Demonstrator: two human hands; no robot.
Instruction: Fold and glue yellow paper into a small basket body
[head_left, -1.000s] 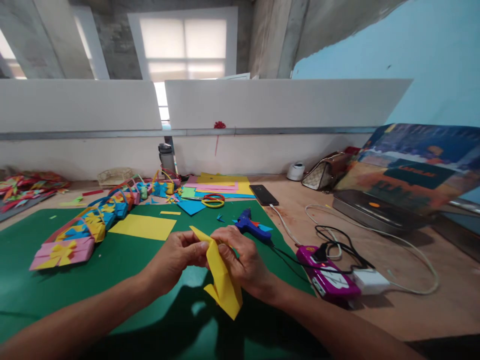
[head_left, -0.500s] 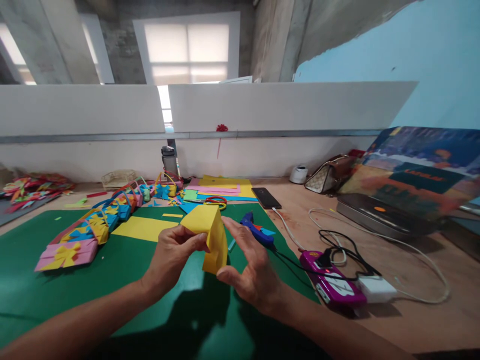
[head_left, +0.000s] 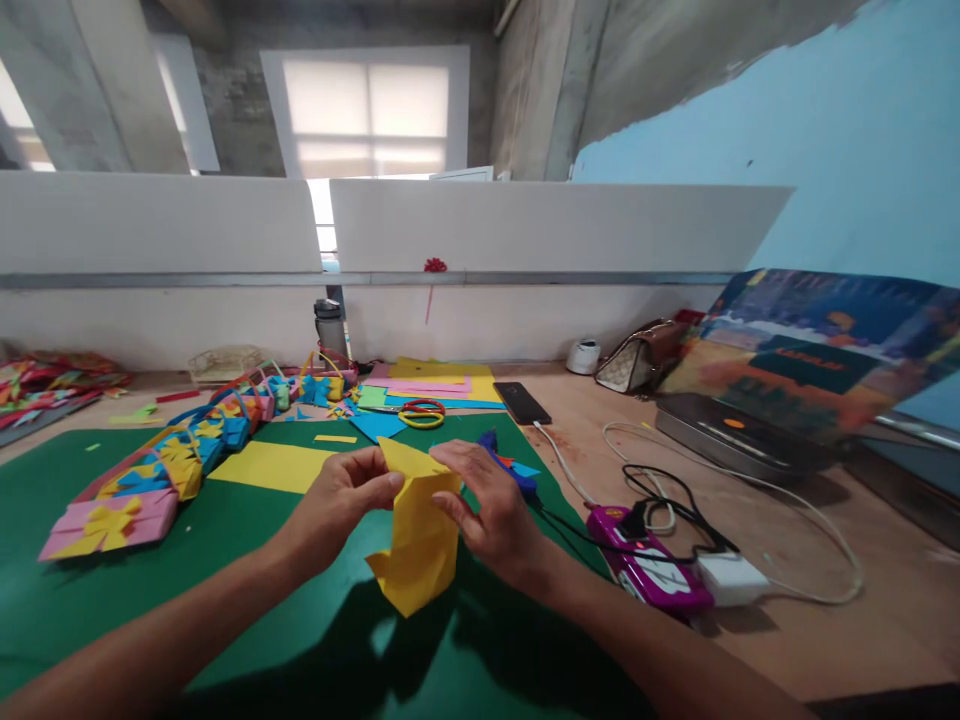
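Observation:
A folded piece of yellow paper (head_left: 421, 530) is held up above the green cutting mat (head_left: 247, 610), its lower end bent out to the left. My left hand (head_left: 349, 495) pinches its upper left edge between thumb and fingers. At the upper right, my right hand (head_left: 487, 500) grips the same paper, thumb in front and fingers over the top edge. Behind the right hand lies a blue glue gun (head_left: 526, 484), partly hidden. A flat yellow sheet (head_left: 266, 466) rests on the mat beyond my left hand.
Folded paper baskets with bows (head_left: 112, 522) line the left. Scissors (head_left: 422, 414) and coloured sheets (head_left: 442, 384) lie at the back. A phone (head_left: 523, 403), a purple power strip (head_left: 649, 565) with cables, a handbag (head_left: 637, 357) and an open tin case (head_left: 727, 435) occupy the right.
The yellow paper has turned, and its lower end now hangs lower with a flap to the left. My right hand has closed from spread fingers onto its upper edge.

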